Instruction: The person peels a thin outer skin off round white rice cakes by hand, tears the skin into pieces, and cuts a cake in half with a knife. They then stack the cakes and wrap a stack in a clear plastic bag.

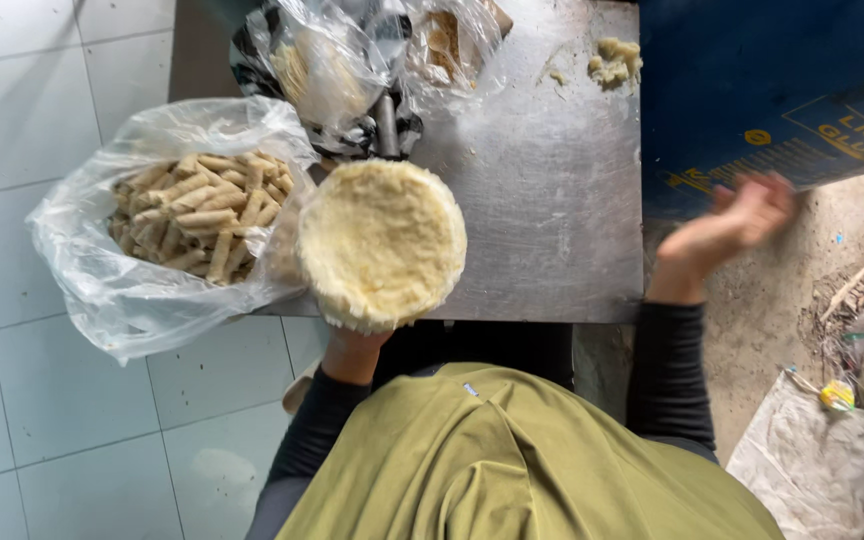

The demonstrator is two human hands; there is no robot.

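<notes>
A round stack of thin pale-yellow dough sheets (382,243) rests on my left hand (352,350), which is under it and mostly hidden. The stack hangs over the near edge of a metal table (542,190). My right hand (727,232) is raised to the right of the table, blurred, fingers apart, holding nothing. Left of the stack, a clear plastic bag (102,270) holds several rolled, stick-shaped pastries (202,212).
At the table's far edge lie clear bags (337,65) with pale contents and a lump of crumbly dough (614,62). A blue printed container (782,90) stands to the right. White floor tiles (52,400) are at left, dirt ground and sacks (812,460) at right.
</notes>
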